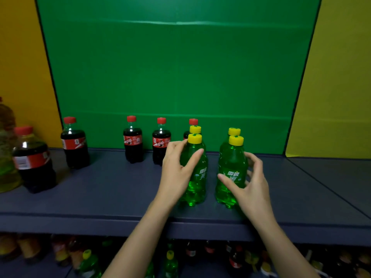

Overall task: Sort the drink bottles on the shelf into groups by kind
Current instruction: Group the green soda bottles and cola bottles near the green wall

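You are facing a green back panel [176,67] with yellow side panels [337,87] flanking it, and a dark blue-grey shelf [112,189] is carrying the drinks. At its far left edge a big jug [6,157] is holding pale yellow liquid; no label is showing. Just right of it a large cola bottle [33,163] is standing, dark liquid inside, with a red cap and a red band label whose print is too blurred to read. Nearer the back panel a mid-sized cola bottle [75,145] is wearing a red and white label. Further right, the left small cola [133,143] and the right small cola [160,145] are standing side by side, each showing white characters on red that you cannot fully make out. A hidden cola bottle [193,121] is showing little more than its red cap.

Right of centre, four green soda bottles with yellow caps are standing in two pairs. Your left hand [176,171] is gripping the front-left green bottle [197,185], thumb across its front, partly covering the white print. Your right hand [253,189] is holding the front-right green bottle [230,157], thumb on the label, fingers curling round its right side; the white characters 雪碧 are reading clearly. The hands are apart, one bottle each. Behind them, the rear-left green bottle [195,129] and rear-right green bottle [234,131] are showing mostly caps. Below the shelf, lower bottles [170,263] are sitting blurred.
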The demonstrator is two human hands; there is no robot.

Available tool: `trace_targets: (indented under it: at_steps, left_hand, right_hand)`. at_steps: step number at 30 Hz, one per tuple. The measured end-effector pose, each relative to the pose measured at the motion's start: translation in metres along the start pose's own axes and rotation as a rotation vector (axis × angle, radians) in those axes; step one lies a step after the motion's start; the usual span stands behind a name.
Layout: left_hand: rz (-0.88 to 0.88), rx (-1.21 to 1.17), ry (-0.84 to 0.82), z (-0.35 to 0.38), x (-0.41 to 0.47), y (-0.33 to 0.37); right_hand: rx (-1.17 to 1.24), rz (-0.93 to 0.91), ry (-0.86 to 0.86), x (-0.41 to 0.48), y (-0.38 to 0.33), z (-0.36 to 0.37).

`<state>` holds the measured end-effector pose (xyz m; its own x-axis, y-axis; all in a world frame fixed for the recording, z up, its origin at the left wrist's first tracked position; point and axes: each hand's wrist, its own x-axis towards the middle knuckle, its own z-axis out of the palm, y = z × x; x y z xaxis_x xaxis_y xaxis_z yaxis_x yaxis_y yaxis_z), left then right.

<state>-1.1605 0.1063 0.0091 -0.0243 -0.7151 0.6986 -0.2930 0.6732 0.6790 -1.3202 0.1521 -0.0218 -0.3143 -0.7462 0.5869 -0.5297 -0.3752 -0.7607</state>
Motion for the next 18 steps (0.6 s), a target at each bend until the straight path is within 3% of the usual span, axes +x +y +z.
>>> trace_targets:
  at_steps: [6,13,18]
  left_hand:
    - [-0.053,0.059,-0.093,-0.006,-0.022,-0.012]
    - [-0.070,0.095,-0.093,-0.010,-0.034,-0.026]
    - [-0.114,0.022,-0.129,-0.038,-0.021,-0.022]
  right_hand:
    - [-0.110,-0.014,-0.050,-0.009,0.004,-0.006]
    - [-0.151,0.025,-0.055,-0.012,-0.001,-0.008]
    - [-0.254,-0.182,0.160,-0.006,-0.037,-0.025]
